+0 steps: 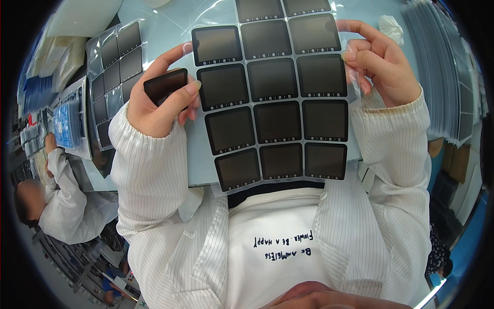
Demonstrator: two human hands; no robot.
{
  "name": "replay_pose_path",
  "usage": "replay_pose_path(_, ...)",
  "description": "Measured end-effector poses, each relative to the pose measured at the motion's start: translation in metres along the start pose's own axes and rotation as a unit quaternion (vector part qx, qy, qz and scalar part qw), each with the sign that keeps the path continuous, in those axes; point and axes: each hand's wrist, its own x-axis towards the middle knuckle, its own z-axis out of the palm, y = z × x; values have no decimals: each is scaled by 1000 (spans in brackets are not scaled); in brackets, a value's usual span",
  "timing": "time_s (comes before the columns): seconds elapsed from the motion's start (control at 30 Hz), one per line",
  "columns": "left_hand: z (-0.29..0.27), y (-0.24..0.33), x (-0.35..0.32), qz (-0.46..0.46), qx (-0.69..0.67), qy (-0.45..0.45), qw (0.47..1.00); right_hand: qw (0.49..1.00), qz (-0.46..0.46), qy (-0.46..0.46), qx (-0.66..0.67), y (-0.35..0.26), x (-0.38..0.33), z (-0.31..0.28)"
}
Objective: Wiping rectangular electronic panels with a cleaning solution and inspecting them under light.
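Note:
A clear sheet (272,103) carrying a grid of dark square panels is held up in front of my chest. My left hand (159,100) grips its left edge and also pinches a single loose dark square panel (165,85) between thumb and fingers. My right hand (383,62) holds the sheet's right edge near the top, fingers curled over it. Both sleeves are white with thin stripes.
A second sheet of dark squares (116,77) lies on the pale table (170,26) at the left. A tall stack of sheets (442,77) stands at the right. A co-worker in white (62,201) sits at the far left beside blue trays (64,123).

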Motion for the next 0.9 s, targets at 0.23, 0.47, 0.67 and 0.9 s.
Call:
replay_pose_path(0.23, -1, 1, -3, -1, 17, -2, 1000, 1000, -1, 1, 16, -3, -4, 1)
replay_pose_path(0.47, -2, -2, -6, 12, 31, -7, 999, 1000, -4, 5, -13, -2, -8, 7)
replay_pose_path(0.67, 0, -2, -3, 17, 35, -5, 999, 999, -4, 14, -50, -4, -8, 7)
replay_pose_path(0.9, -1, -2, -3, 16, 27, -6, 999, 998, -3, 9, -55, -5, -6, 5)
